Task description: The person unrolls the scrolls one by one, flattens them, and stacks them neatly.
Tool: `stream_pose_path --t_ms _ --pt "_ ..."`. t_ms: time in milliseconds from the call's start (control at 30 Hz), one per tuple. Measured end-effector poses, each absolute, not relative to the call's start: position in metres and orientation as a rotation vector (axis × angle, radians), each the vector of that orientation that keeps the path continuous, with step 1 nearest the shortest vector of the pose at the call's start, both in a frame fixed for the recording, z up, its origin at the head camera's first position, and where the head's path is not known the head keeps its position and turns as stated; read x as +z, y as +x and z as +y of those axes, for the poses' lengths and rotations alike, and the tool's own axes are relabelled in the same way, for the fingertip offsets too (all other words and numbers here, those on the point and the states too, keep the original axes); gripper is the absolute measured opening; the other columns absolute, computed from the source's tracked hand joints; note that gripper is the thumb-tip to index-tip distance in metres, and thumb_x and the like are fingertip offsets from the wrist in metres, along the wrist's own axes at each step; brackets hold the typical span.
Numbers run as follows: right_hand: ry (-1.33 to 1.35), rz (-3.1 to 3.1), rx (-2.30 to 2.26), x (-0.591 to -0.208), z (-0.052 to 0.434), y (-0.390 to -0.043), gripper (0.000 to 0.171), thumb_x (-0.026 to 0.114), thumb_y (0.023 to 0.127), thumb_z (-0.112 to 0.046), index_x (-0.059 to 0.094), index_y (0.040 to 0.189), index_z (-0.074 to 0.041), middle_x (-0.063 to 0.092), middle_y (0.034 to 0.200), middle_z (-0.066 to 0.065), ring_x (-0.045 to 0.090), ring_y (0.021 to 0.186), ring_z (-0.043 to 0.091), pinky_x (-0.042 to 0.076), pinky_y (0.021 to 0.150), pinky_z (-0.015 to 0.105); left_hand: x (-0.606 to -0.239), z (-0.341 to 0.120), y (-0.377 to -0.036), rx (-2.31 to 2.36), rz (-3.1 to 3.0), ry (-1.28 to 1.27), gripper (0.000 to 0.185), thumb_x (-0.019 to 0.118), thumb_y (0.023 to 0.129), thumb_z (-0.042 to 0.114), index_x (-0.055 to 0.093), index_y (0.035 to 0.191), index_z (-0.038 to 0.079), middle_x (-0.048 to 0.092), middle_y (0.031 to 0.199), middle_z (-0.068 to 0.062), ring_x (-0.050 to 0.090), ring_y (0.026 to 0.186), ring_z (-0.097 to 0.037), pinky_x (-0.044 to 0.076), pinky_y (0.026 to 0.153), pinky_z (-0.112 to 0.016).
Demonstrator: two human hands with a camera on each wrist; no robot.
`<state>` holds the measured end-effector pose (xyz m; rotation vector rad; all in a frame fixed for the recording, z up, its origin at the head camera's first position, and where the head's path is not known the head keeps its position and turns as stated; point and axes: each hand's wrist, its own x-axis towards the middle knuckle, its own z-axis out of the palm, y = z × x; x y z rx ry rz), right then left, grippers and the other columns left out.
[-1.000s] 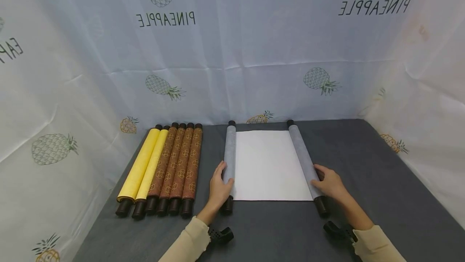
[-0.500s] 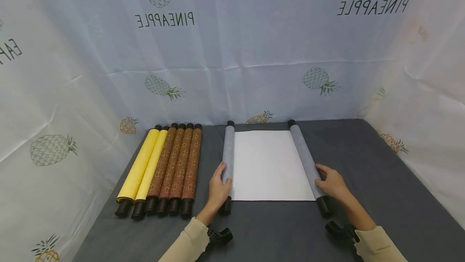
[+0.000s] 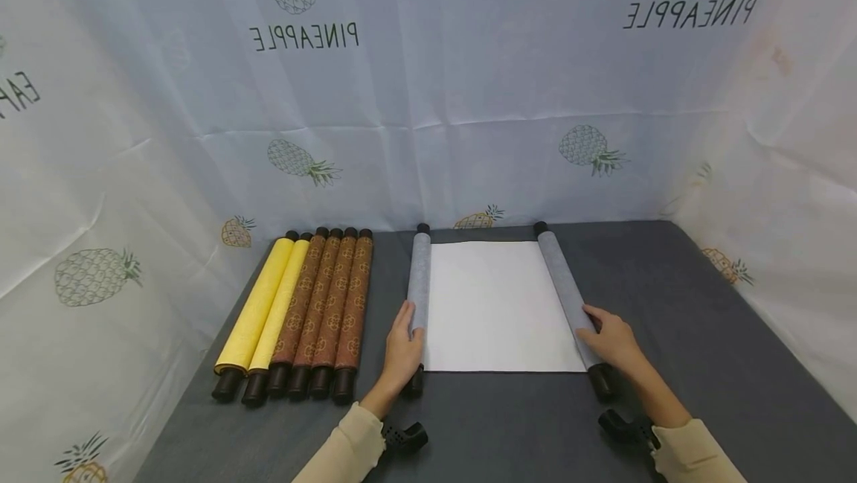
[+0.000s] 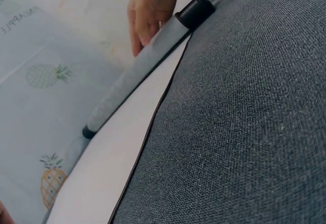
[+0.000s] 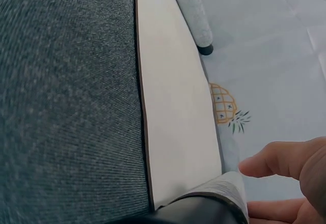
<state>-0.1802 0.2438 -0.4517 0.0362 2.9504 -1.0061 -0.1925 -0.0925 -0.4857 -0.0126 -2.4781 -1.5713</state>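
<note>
A partly unrolled scroll lies across the table, its white sheet [image 3: 498,308] between two grey-blue rolls with dark end knobs. My left hand [image 3: 403,353] grips the near part of the left roll [image 3: 420,267], thumb on the sheet side and fingers along the outside. On the right roll [image 3: 559,274], my right hand [image 3: 612,341] holds the near part between thumb and fingers. The right wrist view shows that thumb [image 5: 275,160] against the roll just past its black knob [image 5: 204,211]. Only a fingertip of the left hand shows in the left wrist view.
Left of the scroll lie two yellow rolled scrolls [image 3: 257,304] and several brown patterned ones [image 3: 328,304], side by side. A dark grey cloth [image 3: 509,423] covers the table. Pale curtains [image 3: 469,81] with pineapple prints enclose the back and sides.
The two rolls have moved slightly apart, the left one leftward and the right one rightward, with both hands on them. More of the white sheet shows. The other scrolls have not moved.
</note>
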Motion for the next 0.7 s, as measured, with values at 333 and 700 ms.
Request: stream_pose_path --t_ms 333,700 --pt "0.081 2.955 -0.894 -0.4533 0.2473 -0.1823 0.07 0.062 0.087 -0.016 0.032 0.137 0.023 0.039 0.135 0.046 0.044 0.122 0.059 0.045 0.095 0.061 -0.4875 -0.0963 -0.1923 -1.517 -2.517 -0.045 0.062 0.058 0.083 0.0 0.039 0.14 -0.014 0.033 0.151 -0.032 0.032 0.14 -0.048 0.03 0.113 -0.06" --pt "0.055 2.969 -0.881 -0.4531 0.2492 -0.1812 0.071 0.067 0.083 -0.011 0.033 0.136 0.022 0.039 0.135 0.046 0.044 0.121 0.059 0.045 0.094 0.061 -0.4864 -0.1004 -0.1933 -1.44 -2.518 -0.036 0.064 0.064 0.081 -0.004 0.039 0.138 -0.017 0.036 0.146 -0.036 0.036 0.136 -0.052 0.033 0.109 -0.061"
